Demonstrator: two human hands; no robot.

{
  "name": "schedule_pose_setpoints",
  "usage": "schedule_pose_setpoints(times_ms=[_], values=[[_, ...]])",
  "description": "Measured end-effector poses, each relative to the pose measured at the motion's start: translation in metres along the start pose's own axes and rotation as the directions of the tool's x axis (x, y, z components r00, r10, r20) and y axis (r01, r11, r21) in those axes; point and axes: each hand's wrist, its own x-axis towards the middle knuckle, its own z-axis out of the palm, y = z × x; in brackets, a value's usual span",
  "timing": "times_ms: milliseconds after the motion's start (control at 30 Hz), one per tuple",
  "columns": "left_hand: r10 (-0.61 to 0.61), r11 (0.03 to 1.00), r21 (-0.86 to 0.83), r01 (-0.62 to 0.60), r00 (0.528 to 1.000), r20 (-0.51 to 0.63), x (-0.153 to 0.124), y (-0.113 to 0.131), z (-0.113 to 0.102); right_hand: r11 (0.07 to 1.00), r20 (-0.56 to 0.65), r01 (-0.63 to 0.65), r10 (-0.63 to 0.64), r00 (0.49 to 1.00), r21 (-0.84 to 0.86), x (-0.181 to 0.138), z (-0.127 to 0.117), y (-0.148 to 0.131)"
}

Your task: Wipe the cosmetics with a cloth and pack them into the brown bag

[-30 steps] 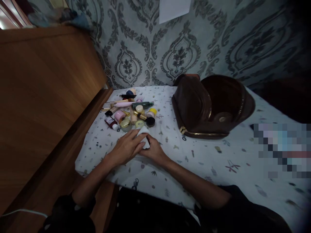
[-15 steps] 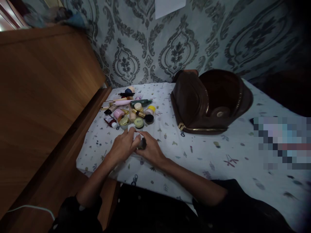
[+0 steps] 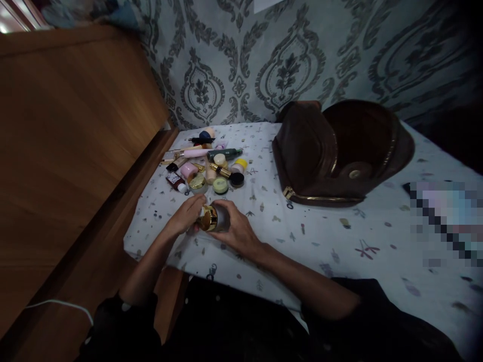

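Observation:
My right hand (image 3: 238, 229) is wrapped round a small cosmetic jar with a shiny gold lid (image 3: 208, 218). The jar lies on its side in the grip, lid facing left, just above the patterned sheet. My left hand (image 3: 186, 214) is closed at the lid end, with a bit of white, tissue-like material (image 3: 202, 211) showing between its fingers and the lid. Most of that white piece is hidden. Just beyond my hands are a jar with a pale green top (image 3: 220, 186), a gold-lidded jar (image 3: 197, 183) and a dark red bottle with a white cap (image 3: 175, 181).
Behind these lie more cosmetics: a pink jar (image 3: 188, 170), a dark green tube (image 3: 225, 154) and a round black lid (image 3: 237, 179). An unzipped brown bag (image 3: 313, 166) stands to the right. Wooden furniture (image 3: 83, 125) borders the left side, and a patterned wall (image 3: 241, 60) the back.
My left hand has shifted left off the jar's front, and the gold lid now shows. The jar has turned in my right hand. The view has shifted slightly.

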Motion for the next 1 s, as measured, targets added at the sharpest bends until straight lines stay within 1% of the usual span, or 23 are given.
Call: schedule_pose_setpoints(times_ms=[33, 100, 233, 300, 367, 467, 567, 733, 800, 867, 933, 1000], values=[[-0.035, 0.999, -0.03, 0.035, 0.999, -0.002, -0.001, -0.003, 0.002, 1.0, -0.004, -0.001, 0.001, 1.0, 0.001, 0.0, 0.0, -0.001], [-0.042, 0.997, -0.065, 0.042, 0.999, -0.008, -0.004, -0.006, 0.007, 1.0, -0.018, -0.018, 0.018, 1.0, 0.004, 0.002, 0.0, 0.0], [0.049, 0.996, -0.077, -0.051, 0.999, -0.022, -0.016, -0.006, 0.017, 0.995, -0.105, -0.098, 0.097, 0.99, 0.001, 0.005, -0.001, 0.005], [0.087, 0.996, -0.018, -0.088, 0.995, -0.045, -0.023, -0.003, 0.021, 0.993, -0.149, -0.117, 0.113, 0.982, -0.017, 0.006, -0.002, 0.008], [0.126, 0.99, 0.079, -0.12, 0.989, -0.078, -0.029, 0.001, 0.024, 0.993, -0.171, -0.114, 0.106, 0.98, -0.038, 0.007, -0.003, 0.009], [0.199, 0.962, 0.209, -0.174, 0.975, -0.103, -0.036, 0.007, 0.026, 0.994, -0.167, -0.1, 0.09, 0.982, -0.054, 0.006, -0.004, 0.006], [0.262, 0.934, 0.281, -0.222, 0.959, -0.111, -0.04, 0.008, 0.026, 0.994, -0.153, -0.084, 0.072, 0.986, -0.074, 0.005, -0.004, 0.002], [0.347, 0.885, 0.37, -0.282, 0.93, -0.121, -0.044, 0.003, 0.027, 0.996, -0.133, -0.023, 0.012, 0.991, -0.083, 0.005, -0.004, 0.001], [0.398, 0.865, 0.379, -0.328, 0.909, -0.123, -0.045, 0.001, 0.027, 0.997, -0.126, -0.015, 0.006, 0.992, -0.071, 0.005, -0.004, 0.001], [0.48, 0.823, 0.395, -0.409, 0.872, -0.096, -0.045, 0.0, 0.027, 0.998, -0.113, -0.028, 0.021, 0.993, -0.059, 0.005, -0.004, 0.0], [0.571, 0.757, 0.411, -0.508, 0.82, -0.038, -0.045, 0.001, 0.027, 0.998, -0.108, -0.057, 0.053, 0.993, -0.037, 0.005, -0.004, -0.001], [0.651, 0.677, 0.421, -0.603, 0.758, 0.04, -0.046, 0.003, 0.027, 0.995, -0.127, -0.099, 0.099, 0.987, 0.009, 0.006, -0.005, -0.002]])
